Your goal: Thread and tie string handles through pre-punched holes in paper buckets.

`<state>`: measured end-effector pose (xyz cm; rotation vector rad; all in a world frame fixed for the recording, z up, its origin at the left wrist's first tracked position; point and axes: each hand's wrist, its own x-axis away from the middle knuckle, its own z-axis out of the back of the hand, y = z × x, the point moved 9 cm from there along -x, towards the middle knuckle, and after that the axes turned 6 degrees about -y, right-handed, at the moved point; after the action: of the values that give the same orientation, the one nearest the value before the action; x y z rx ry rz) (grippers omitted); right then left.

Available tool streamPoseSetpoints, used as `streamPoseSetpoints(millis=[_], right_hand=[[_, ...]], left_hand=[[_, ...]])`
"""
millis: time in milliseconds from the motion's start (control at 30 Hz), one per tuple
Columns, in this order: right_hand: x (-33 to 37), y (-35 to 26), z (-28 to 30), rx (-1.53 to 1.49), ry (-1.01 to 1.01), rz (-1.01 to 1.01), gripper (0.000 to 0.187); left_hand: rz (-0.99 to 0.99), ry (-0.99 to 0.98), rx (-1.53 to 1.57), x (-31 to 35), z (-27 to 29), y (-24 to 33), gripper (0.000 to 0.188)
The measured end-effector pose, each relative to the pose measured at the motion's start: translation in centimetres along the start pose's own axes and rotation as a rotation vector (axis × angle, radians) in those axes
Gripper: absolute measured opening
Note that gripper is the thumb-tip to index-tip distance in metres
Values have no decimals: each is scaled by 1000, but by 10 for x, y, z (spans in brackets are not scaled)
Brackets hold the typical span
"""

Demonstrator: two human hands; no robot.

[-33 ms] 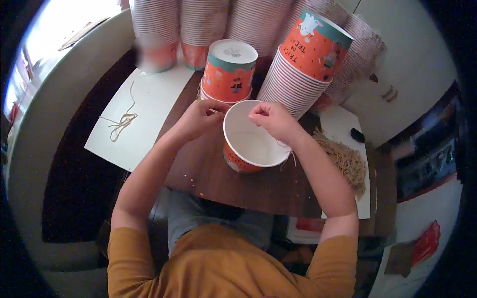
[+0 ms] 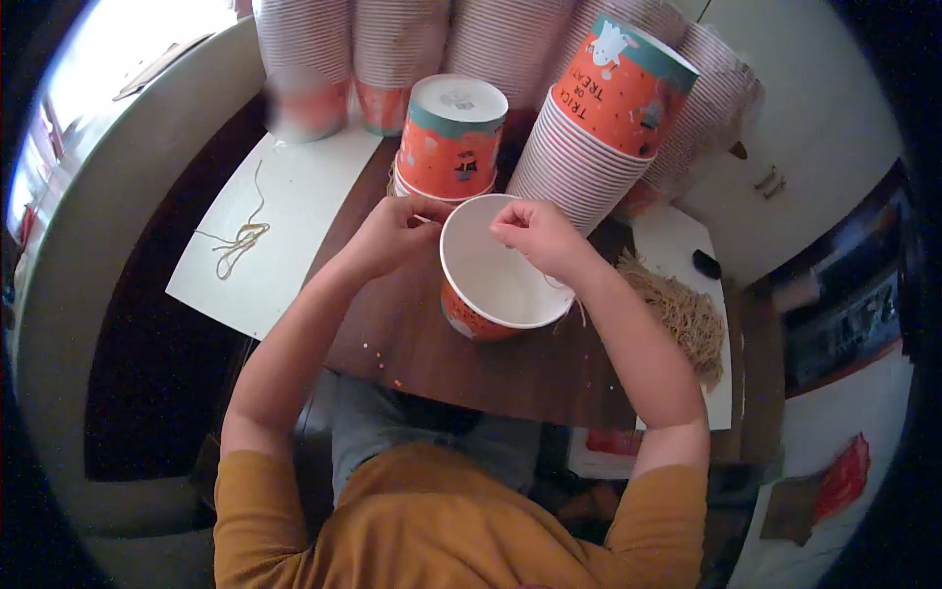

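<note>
An orange paper bucket (image 2: pixel 465 316) with a white inside stands open end up and tilted on the brown table before me. My left hand (image 2: pixel 400 232) is closed in a pinch at the bucket's left rim; what its fingertips hold, if anything, is hidden. Over the bucket's mouth, my right hand (image 2: pixel 538 236) is pinched too, and its fingertips show nothing I can name. A bit of twine (image 2: pixel 583 314) hangs at the bucket's right side, close to my right wrist. Just beyond sit upside-down paper buckets (image 2: pixel 453 147), orange and green with a white base.
A leaning stack of nested buckets (image 2: pixel 584 162) rises at the back right, with tall wrapped stacks (image 2: pixel 402 44) behind. Loose twine (image 2: pixel 238 245) lies on a white board (image 2: pixel 245 299) at left. A tan twine bundle (image 2: pixel 682 319) rests right of my forearm, near a small black object (image 2: pixel 706 263).
</note>
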<state>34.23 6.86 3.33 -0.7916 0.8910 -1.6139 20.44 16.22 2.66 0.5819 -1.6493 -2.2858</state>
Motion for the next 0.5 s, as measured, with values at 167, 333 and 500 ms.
streamPoseSetpoints(millis=[167, 333, 500], right_hand=[[-3, -10, -11, 73, 31, -47, 10], [-15, -11, -16, 117, 49, -59, 12], [-16, -20, -14, 237, 102, -88, 13]], left_hand=[[2, -4, -39, -2, 0, -4, 27], [-8, -9, -67, -1, -2, 3, 27], [-29, -17, -77, -2, -1, 5, 28]])
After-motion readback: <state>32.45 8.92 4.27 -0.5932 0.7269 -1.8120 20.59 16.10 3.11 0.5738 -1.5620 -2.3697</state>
